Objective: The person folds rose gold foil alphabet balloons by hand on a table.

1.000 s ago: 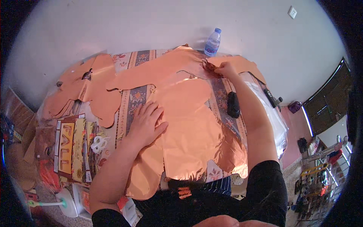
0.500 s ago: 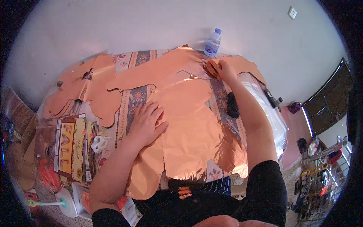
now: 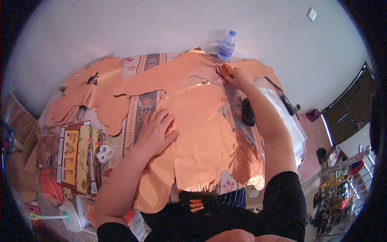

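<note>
right hand (image 3: 236,76) shifted slightly along the foil sheet (image 3: 201,133)

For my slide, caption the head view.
Left hand flat on copper foil sheet; right hand pinching its far edge.

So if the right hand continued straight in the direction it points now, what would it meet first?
Probably the clear plastic water bottle with a blue cap, standing just beyond the right hand past the shiny copper foil sheet; depth is uncertain.
</note>
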The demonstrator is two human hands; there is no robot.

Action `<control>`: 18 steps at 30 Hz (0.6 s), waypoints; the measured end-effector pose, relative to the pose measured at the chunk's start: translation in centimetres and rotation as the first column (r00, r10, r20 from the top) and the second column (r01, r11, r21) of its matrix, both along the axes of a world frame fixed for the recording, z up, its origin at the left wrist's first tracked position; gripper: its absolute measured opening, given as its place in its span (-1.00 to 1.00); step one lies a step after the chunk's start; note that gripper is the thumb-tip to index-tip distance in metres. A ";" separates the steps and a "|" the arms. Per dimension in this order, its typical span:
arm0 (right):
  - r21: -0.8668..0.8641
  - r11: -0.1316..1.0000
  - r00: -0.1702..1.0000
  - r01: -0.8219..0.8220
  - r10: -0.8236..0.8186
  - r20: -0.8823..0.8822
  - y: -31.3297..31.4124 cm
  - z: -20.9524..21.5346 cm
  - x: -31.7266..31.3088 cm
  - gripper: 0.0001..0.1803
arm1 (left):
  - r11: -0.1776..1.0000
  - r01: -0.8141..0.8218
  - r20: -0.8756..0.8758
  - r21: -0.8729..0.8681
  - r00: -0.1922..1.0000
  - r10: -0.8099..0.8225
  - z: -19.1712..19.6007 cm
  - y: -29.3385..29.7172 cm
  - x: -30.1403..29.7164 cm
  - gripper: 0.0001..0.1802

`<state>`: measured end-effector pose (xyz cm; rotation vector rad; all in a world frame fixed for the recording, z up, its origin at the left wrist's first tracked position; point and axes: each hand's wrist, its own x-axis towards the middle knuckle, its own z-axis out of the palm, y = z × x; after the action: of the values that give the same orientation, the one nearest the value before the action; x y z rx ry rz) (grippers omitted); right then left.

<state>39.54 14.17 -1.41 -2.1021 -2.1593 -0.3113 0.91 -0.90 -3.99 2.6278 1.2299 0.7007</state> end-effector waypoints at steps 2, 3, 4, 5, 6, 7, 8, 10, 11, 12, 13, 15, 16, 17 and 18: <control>0.035 0.999 0.998 -0.041 0.043 -0.042 -1.3 0.9 -0.5 -0.71 | 1.000 0.000 0.017 -0.017 1.000 0.000 -0.1 0.1 0.2 -0.44; 0.061 0.996 0.997 -0.069 0.071 -0.027 -0.5 0.2 0.3 -0.70 | 1.000 -0.002 0.016 -0.016 1.000 0.003 -0.2 0.1 0.1 -0.44; 0.088 0.992 0.996 -0.085 0.086 -0.005 -0.2 -0.1 1.4 -0.69 | 1.000 0.007 0.020 -0.011 1.000 -0.007 -0.2 0.2 0.5 -0.44; 0.089 0.993 0.997 -0.076 0.077 -0.001 0.3 -0.6 2.4 -0.69 | 1.000 0.017 0.024 -0.010 1.000 -0.016 -0.1 0.3 0.8 -0.44; 0.074 0.996 0.999 -0.049 0.049 0.000 0.9 -1.0 3.5 -0.70 | 1.000 0.031 0.018 0.000 0.999 -0.031 0.1 0.3 1.1 -0.42; 0.058 0.998 0.999 -0.034 0.034 -0.005 1.2 -1.2 3.4 -0.72 | 0.999 0.033 0.005 0.008 0.999 -0.033 0.2 0.3 1.0 -0.41; 0.057 0.998 0.999 -0.035 0.036 -0.007 1.3 -1.5 3.4 -0.72 | 0.999 0.031 0.004 0.007 1.000 -0.031 0.1 0.3 1.0 -0.41; 0.140 0.990 1.000 -0.028 0.027 0.008 1.3 -1.6 2.5 -0.74 | 1.000 0.018 -0.014 0.015 1.000 -0.018 0.0 0.3 0.7 -0.41; 0.139 0.990 0.999 -0.034 0.033 0.004 1.2 -1.4 1.7 -0.74 | 1.000 0.012 -0.018 0.014 1.000 -0.012 -0.1 0.2 0.5 -0.41; 0.117 0.993 0.999 -0.002 0.008 -0.049 1.0 -1.0 1.2 -0.76 | 1.000 0.007 -0.023 0.009 1.000 -0.007 -0.1 0.2 0.3 -0.41; 0.097 0.995 0.995 0.035 -0.026 -0.097 0.7 -0.4 1.0 -0.79 | 1.000 0.009 -0.025 0.006 1.000 -0.009 -0.1 0.2 0.4 -0.40; 0.145 0.988 0.957 0.052 -0.008 -0.289 0.8 -0.8 1.8 -0.80 | 1.000 0.015 -0.021 0.012 1.000 -0.014 -0.1 0.1 0.4 -0.40; 0.190 0.978 0.884 0.081 0.018 -0.466 0.9 -0.9 2.3 -0.80 | 1.000 0.024 -0.014 0.020 1.000 -0.024 0.0 0.2 0.5 -0.40; 0.190 0.978 0.885 0.085 0.014 -0.465 1.1 -1.1 2.6 -0.80 | 0.999 0.028 -0.012 0.019 1.000 -0.028 -0.1 0.3 0.7 -0.40; 0.199 0.977 0.875 0.079 0.027 -0.483 1.3 -1.3 3.0 -0.77 | 0.999 0.036 -0.012 0.020 0.999 -0.036 -0.2 0.5 0.9 -0.40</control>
<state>42.53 15.50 -2.68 -1.8435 -1.7238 -0.0065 1.76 -0.44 -4.17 2.6671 1.1817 0.6963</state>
